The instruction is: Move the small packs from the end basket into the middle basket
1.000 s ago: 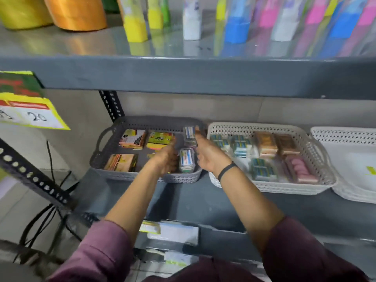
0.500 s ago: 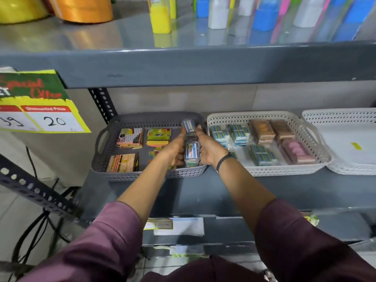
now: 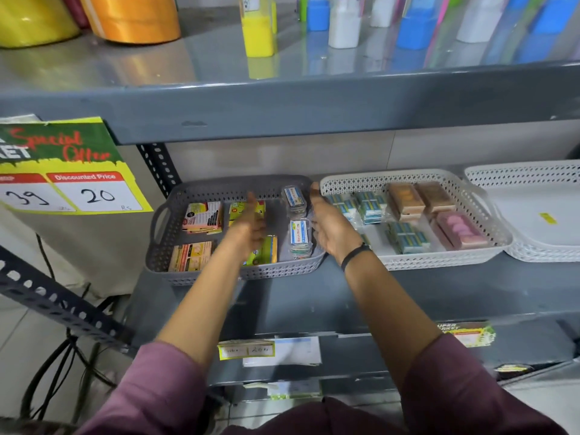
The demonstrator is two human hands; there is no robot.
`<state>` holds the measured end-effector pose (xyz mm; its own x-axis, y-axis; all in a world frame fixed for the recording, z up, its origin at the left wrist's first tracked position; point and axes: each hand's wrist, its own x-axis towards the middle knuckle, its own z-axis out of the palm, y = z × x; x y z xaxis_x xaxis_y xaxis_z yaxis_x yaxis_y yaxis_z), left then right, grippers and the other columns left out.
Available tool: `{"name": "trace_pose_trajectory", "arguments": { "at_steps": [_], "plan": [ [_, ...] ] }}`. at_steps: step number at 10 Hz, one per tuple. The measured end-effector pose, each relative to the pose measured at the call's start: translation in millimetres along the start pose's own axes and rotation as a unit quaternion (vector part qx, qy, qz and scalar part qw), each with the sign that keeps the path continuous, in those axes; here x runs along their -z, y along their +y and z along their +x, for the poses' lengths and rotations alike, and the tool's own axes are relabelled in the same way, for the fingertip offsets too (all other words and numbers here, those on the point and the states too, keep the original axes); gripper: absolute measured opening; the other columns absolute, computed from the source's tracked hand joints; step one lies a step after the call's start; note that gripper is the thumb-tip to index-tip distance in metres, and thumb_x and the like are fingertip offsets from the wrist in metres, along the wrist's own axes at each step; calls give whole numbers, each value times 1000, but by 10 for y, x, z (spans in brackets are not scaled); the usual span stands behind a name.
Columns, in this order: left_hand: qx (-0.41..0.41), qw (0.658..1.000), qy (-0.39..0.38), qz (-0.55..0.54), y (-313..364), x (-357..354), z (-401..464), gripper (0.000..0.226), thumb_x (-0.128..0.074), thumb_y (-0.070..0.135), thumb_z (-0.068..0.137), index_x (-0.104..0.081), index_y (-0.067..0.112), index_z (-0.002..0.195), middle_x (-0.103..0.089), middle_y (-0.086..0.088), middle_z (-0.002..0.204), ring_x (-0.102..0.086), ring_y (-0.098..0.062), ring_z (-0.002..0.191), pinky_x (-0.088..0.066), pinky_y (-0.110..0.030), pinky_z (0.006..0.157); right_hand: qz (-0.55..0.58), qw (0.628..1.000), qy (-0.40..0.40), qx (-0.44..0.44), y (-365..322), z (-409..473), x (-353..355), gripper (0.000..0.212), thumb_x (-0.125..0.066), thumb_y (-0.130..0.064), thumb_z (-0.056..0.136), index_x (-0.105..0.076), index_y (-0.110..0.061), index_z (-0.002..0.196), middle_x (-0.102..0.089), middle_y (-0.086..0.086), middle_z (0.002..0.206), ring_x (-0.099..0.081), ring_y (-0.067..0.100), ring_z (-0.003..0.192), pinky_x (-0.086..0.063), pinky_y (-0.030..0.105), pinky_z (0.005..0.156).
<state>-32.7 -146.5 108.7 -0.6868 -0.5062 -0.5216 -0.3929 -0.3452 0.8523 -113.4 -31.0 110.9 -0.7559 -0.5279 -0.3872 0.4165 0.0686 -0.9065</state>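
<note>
A grey basket (image 3: 163,243) stands at the left end of the lower shelf. It holds card packs and two clear small packs, one at the back (image 3: 294,197) and one nearer (image 3: 299,235). Right of it stands a white middle basket (image 3: 489,221) with blue-green packs (image 3: 406,238) and wrapped soaps. My left hand (image 3: 249,226) hovers blurred over the grey basket's middle, fingers apart, holding nothing. My right hand (image 3: 329,227) is open, palm toward the clear packs, above the two baskets' adjoining rims.
A further white basket (image 3: 533,183) with a yellow sticker sits at the far right. The upper shelf edge (image 3: 314,105) overhangs the baskets, carrying coloured bottles and tubs. A yellow price sign (image 3: 69,167) hangs at left beside a perforated upright.
Both hands were closed around the nearer clear pack in the grey basket; now they have drawn apart and off it, and it lies in the basket.
</note>
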Motion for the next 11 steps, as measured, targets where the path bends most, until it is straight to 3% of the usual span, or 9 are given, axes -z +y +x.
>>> {"name": "trace_pose_trajectory", "arguments": {
  "at_steps": [1, 2, 3, 4, 5, 7, 9, 10, 11],
  "plan": [
    [-33, 997, 68, -26, -18, 321, 24, 80, -23, 61, 92, -19, 4, 148, -62, -32, 90, -68, -25, 72, -49, -39, 92, 2, 999, -29, -14, -17, -76, -88, 66, -28, -59, 95, -26, -24, 151, -50, 7, 132, -58, 15, 100, -43, 28, 90],
    [-6, 993, 107, 56, -111, 584, 19, 85, -20, 68, 88, -30, 6, 145, -64, -10, 79, -58, -20, 69, -47, -34, 73, -95, 986, -101, -90, 9, -213, -385, 75, -23, -65, 92, -11, -23, 153, -47, 22, 138, -56, 26, 109, -46, 40, 101],
    [20, 993, 85, 80, -154, 586, 21, 88, -23, 73, 84, -35, 8, 142, -62, -18, 118, -60, -29, 102, -45, -36, 86, -196, 968, -102, -116, 47, -231, -522, 80, -18, -66, 92, -9, -17, 153, -22, 20, 158, -36, 28, 138, -28, 46, 119],
    [42, 993, 73, 87, -124, 539, -26, 95, -28, 78, 79, -42, 4, 137, -62, -18, 101, -58, -25, 78, -47, -31, 65, -258, 955, -92, -109, 106, -123, -585, 77, -17, -60, 96, -11, -10, 153, -10, 16, 162, -15, 31, 149, -19, 43, 122],
    [56, 995, 45, 72, -104, 504, -75, 96, -26, 77, 80, -38, 2, 139, -61, -21, 118, -63, -26, 83, -48, -28, 53, -221, 962, -104, -120, 163, -49, -611, 75, -19, -59, 96, -10, -13, 154, -6, 13, 163, -11, 29, 150, -16, 41, 123],
    [64, 995, 43, 61, -100, 498, -42, 97, -26, 75, 82, -34, 1, 143, -49, -25, 139, -56, -38, 119, -51, -39, 82, -148, 976, -78, -137, 264, 89, -735, 79, -26, -64, 92, -20, -13, 152, -22, 12, 160, -24, 27, 148, -24, 45, 121],
    [65, 996, 50, 41, -73, 451, -59, 92, -25, 74, 83, -30, 6, 145, -42, -24, 138, -47, -39, 120, -50, -47, 88, -115, 980, -77, -142, 275, 129, -668, 77, -25, -62, 93, -19, -14, 153, -22, 11, 160, -25, 28, 147, -24, 45, 121],
    [12, 991, 100, 93, -143, 446, -28, 85, -24, 71, 86, -33, 10, 145, -37, -21, 147, -40, -39, 133, -34, -47, 109, -111, 985, -77, -104, 238, 69, -566, 69, -23, -56, 97, -19, -15, 152, -48, 8, 140, -53, 22, 119, -32, 39, 116],
    [-65, 975, 154, 145, -197, 432, -52, 74, -26, 65, 89, -47, 9, 134, -46, -23, 141, -44, -39, 131, -36, -48, 107, -112, 988, -60, -87, 190, -54, -478, 70, -25, -58, 96, -24, -15, 151, -54, -2, 99, -50, 8, 79, -44, 35, 101]
  ]
}}
